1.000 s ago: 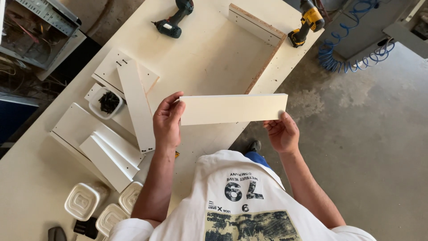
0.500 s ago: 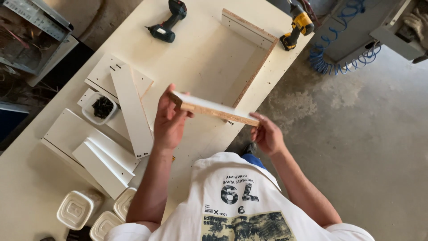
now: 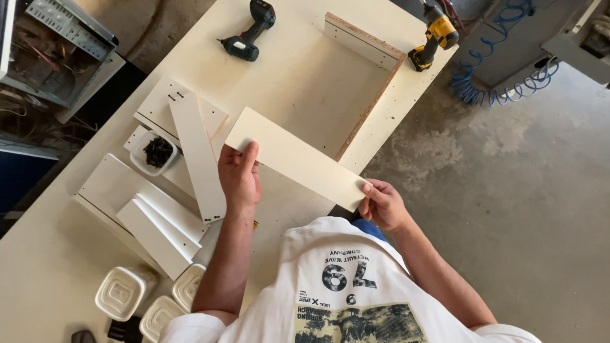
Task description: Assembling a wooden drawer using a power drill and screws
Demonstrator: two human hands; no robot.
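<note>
The person holds a long cream board (image 3: 297, 159) with both hands, above the worktable (image 3: 57, 286) and in front of the chest. The left hand (image 3: 239, 178) is closed on one short end, with the thumb on top of the face, and the right hand (image 3: 383, 205) pinches the opposite lower corner between the fingers. What changes in this last second is the turn of the board: first its wide face is toward the camera and it lies level, then it is tipped so that mostly the thin edge shows, and now the wide face is up again but the board runs on a diagonal, with the left end higher in the picture. So the board is being rotated and looked over in the hands, and it does not touch the table at this moment. Behind it lies a larger panel with raw chipboard edges (image 3: 368, 105). To the left there are several white panels (image 3: 190, 152) and a small tray of dark screws (image 3: 157, 152). Two cordless drills rest at the far side, a dark one (image 3: 250, 32) and a yellow one (image 3: 433, 35). Some white plastic containers (image 3: 121, 292) stand near the left elbow.
</note>
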